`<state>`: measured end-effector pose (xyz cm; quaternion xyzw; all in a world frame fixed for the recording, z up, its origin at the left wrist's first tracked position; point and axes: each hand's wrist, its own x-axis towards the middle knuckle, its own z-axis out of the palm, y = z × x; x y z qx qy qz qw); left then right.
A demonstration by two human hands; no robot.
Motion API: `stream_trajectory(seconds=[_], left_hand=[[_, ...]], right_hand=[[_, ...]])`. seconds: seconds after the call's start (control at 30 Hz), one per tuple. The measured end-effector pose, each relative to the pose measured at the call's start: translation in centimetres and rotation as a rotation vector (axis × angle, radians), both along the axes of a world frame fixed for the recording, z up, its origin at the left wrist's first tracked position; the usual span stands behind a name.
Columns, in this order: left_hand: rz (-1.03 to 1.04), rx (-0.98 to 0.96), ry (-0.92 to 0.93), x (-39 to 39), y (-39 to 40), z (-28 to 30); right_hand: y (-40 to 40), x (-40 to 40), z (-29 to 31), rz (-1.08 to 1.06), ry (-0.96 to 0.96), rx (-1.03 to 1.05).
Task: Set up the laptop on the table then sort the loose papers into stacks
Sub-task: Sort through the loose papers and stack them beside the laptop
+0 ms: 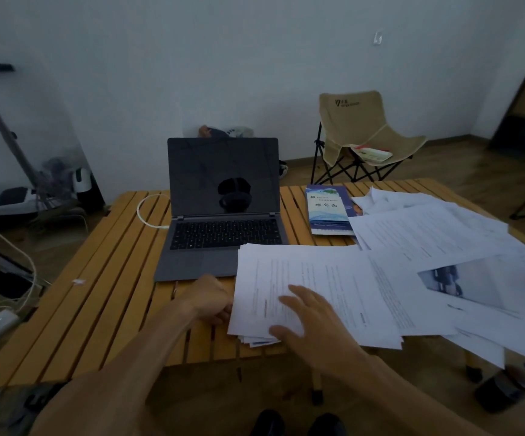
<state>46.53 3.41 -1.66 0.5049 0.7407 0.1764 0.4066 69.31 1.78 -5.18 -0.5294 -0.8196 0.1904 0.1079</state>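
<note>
- Hands nearest: right hand (313, 313) lies flat, fingers spread, on the top sheet; left hand (209, 298) curls at the papers' (317, 287) left edge, though whether it grips them I cannot tell.
- Papers sprawl over the slatted wooden surface (97, 294), right side.
- Laptop (223, 209) open, screen dark, mid-surface; blue booklet (328, 209) beside it.
- Chair (364, 133) by the far wall.

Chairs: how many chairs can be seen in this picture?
1. A beige folding chair stands behind the table, right of the laptop. The dark frame at the right edge may be another.
</note>
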Motion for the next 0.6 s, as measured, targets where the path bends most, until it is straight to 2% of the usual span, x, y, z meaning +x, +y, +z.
stream_trajectory(seconds=[0.1,0.2,0.37,0.6], left_hand=[[-0.068,0.126,0.152,0.5,0.4,-0.5],[-0.129,0.104,0.165,1.3,0.5,-0.7],[-0.162,0.044,0.124,2.4,0.4,-0.7],[-0.067,0.047,0.012,2.3,-0.3,-0.4]], right_hand=[[1.0,4.3,0.9,-0.041,-0.157,0.027],[0.5,6.3,0.5,0.119,-0.302,-0.028],[0.8,4.1,-0.1,0.229,-0.327,0.022],[2.2,0.7,0.1,0.341,-0.324,0.112]])
